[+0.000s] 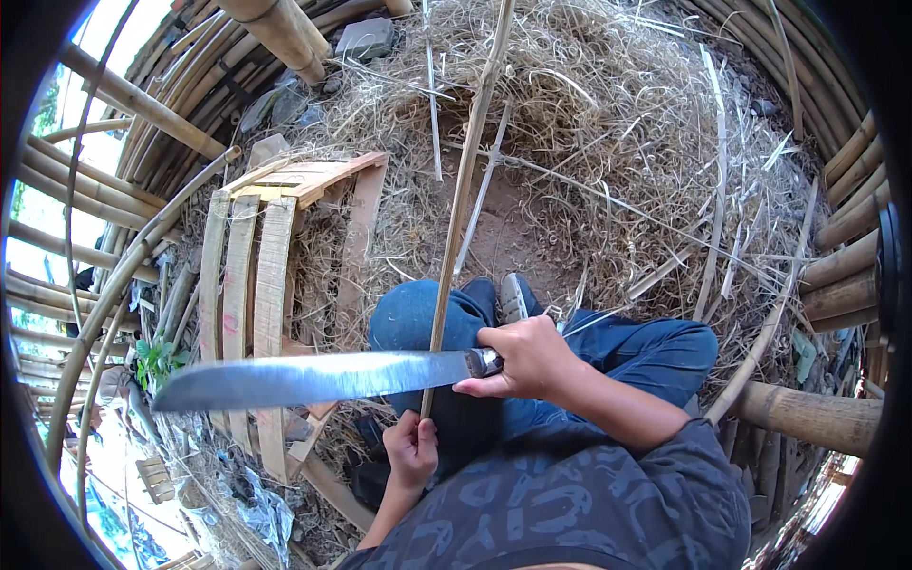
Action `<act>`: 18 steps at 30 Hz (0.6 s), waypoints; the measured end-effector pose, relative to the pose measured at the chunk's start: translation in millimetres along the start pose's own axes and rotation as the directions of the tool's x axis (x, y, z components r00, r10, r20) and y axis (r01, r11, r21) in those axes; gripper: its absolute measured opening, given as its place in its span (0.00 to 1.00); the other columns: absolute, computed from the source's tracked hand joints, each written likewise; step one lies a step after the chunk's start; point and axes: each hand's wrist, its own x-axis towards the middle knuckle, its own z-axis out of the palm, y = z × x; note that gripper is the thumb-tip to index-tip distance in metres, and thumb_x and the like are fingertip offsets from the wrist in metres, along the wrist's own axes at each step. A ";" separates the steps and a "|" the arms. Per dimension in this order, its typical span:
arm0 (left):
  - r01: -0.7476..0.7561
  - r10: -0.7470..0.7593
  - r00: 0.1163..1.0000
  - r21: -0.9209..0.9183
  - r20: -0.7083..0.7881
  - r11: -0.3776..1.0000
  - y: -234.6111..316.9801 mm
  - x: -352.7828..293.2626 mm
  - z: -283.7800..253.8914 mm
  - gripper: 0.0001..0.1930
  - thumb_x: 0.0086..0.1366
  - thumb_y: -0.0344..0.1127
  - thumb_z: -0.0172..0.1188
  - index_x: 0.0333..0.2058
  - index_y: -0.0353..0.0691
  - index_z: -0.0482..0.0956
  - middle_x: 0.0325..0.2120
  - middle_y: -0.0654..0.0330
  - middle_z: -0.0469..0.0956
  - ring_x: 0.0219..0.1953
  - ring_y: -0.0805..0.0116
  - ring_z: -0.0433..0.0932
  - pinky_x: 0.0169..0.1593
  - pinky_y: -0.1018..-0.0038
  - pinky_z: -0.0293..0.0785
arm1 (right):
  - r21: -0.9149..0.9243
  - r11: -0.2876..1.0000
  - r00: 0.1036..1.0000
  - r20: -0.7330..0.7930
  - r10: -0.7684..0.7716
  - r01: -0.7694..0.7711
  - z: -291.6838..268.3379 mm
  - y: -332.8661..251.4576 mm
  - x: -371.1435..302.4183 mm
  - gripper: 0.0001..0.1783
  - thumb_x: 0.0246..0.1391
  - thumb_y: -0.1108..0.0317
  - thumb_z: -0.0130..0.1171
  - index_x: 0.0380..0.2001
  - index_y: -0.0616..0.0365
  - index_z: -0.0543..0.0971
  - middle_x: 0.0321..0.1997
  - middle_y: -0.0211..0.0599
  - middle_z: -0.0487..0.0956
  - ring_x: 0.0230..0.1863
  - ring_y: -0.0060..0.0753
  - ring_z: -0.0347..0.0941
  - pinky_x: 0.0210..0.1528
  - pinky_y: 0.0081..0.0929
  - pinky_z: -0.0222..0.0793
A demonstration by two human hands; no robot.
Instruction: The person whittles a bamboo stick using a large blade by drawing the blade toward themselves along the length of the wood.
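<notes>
My right hand (528, 358) is closed round the handle of a large machete (313, 381), whose broad shiny blade points to the left. The blade lies across a long, thin bamboo strip (463, 190) near its lower end; whether they touch I cannot tell. My left hand (412, 450) pinches the strip's lower end just below the blade. From there the strip runs up past my bent knee (418, 318) to the top of the view. My legs in blue jeans are folded under the work.
A slatted wooden crate (256, 285) stands at my left. Curly shavings (608, 123) and loose strips cover the ground ahead and to the right. Bamboo poles (807, 416) wall both sides. A grey stone block (366, 40) lies at the far left, and crumpled plastic (256, 508) at the near left.
</notes>
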 end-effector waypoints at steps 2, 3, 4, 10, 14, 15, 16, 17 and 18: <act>-0.030 0.030 1.000 0.025 -0.004 0.999 5.7 -0.4 5.1 0.17 0.68 0.36 0.53 0.20 0.36 0.67 0.09 0.62 0.67 0.11 0.75 0.68 0.18 0.77 0.62 | 0.028 0.999 0.999 -0.015 0.037 -0.037 0.9 -3.4 -7.9 0.36 0.39 0.31 0.63 0.17 0.59 0.74 0.14 0.43 0.74 0.19 0.51 0.74 0.22 0.38 0.69; -0.037 0.037 0.999 0.065 -0.002 0.997 6.7 -1.4 6.5 0.17 0.68 0.35 0.53 0.20 0.36 0.67 0.09 0.61 0.67 0.11 0.75 0.67 0.17 0.76 0.61 | 0.047 0.998 0.997 -0.056 0.054 -0.051 0.0 -4.1 -12.1 0.36 0.41 0.30 0.62 0.16 0.59 0.74 0.13 0.44 0.74 0.18 0.50 0.74 0.21 0.38 0.69; -0.044 0.044 0.999 0.105 0.002 0.993 8.0 -1.9 8.0 0.16 0.68 0.35 0.53 0.20 0.36 0.67 0.09 0.60 0.66 0.11 0.75 0.66 0.17 0.75 0.60 | 0.065 0.996 0.993 -0.097 0.071 -0.065 -1.6 -4.8 -16.3 0.36 0.43 0.30 0.60 0.15 0.58 0.74 0.13 0.44 0.74 0.18 0.50 0.74 0.21 0.38 0.69; -0.079 0.072 0.997 0.304 0.034 0.949 54.5 7.4 6.8 0.12 0.67 0.32 0.54 0.24 0.36 0.70 0.09 0.55 0.63 0.10 0.62 0.65 0.17 0.70 0.59 | -0.057 0.987 0.987 -0.063 0.149 -0.153 -37.6 -10.5 -31.2 0.36 0.43 0.30 0.60 0.14 0.57 0.74 0.11 0.42 0.72 0.18 0.48 0.75 0.21 0.39 0.71; -0.126 0.121 0.992 0.372 0.036 0.920 58.8 12.3 13.8 0.09 0.66 0.30 0.54 0.26 0.36 0.71 0.10 0.53 0.65 0.12 0.56 0.68 0.18 0.67 0.61 | -0.133 0.978 0.980 -0.139 0.142 -0.160 -41.7 -5.6 -37.7 0.37 0.43 0.29 0.59 0.13 0.57 0.74 0.11 0.42 0.73 0.17 0.48 0.75 0.22 0.38 0.71; -0.111 0.093 0.993 0.392 0.066 0.913 60.2 12.4 15.5 0.09 0.67 0.30 0.53 0.27 0.35 0.69 0.11 0.52 0.66 0.14 0.52 0.70 0.19 0.64 0.62 | -0.138 0.977 0.979 -0.145 0.140 -0.160 -41.8 -4.1 -37.8 0.37 0.43 0.29 0.59 0.13 0.58 0.74 0.11 0.43 0.73 0.17 0.49 0.75 0.22 0.39 0.72; -0.110 0.091 0.994 0.395 0.067 0.912 60.4 12.6 17.3 0.09 0.67 0.30 0.53 0.27 0.35 0.69 0.11 0.52 0.66 0.14 0.52 0.70 0.19 0.64 0.62 | -0.143 0.977 0.979 -0.151 0.138 -0.160 -41.7 -2.8 -37.7 0.37 0.42 0.29 0.59 0.13 0.58 0.74 0.11 0.43 0.73 0.17 0.49 0.75 0.22 0.39 0.72; -0.114 0.096 0.993 0.401 0.064 0.909 59.9 13.0 19.0 0.10 0.67 0.31 0.52 0.26 0.35 0.68 0.12 0.51 0.67 0.14 0.49 0.71 0.19 0.63 0.63 | -0.139 0.977 0.979 -0.150 0.139 -0.160 -41.5 -1.6 -37.5 0.37 0.42 0.29 0.59 0.13 0.58 0.74 0.11 0.43 0.73 0.17 0.49 0.75 0.22 0.39 0.72; -0.117 0.100 0.993 0.407 0.062 0.906 59.8 12.3 20.2 0.10 0.68 0.31 0.51 0.26 0.35 0.67 0.12 0.50 0.67 0.15 0.47 0.71 0.20 0.62 0.63 | -0.134 0.977 0.980 -0.130 0.149 -0.167 -41.2 -0.7 -38.7 0.37 0.41 0.28 0.59 0.13 0.58 0.74 0.10 0.43 0.72 0.17 0.49 0.75 0.22 0.39 0.72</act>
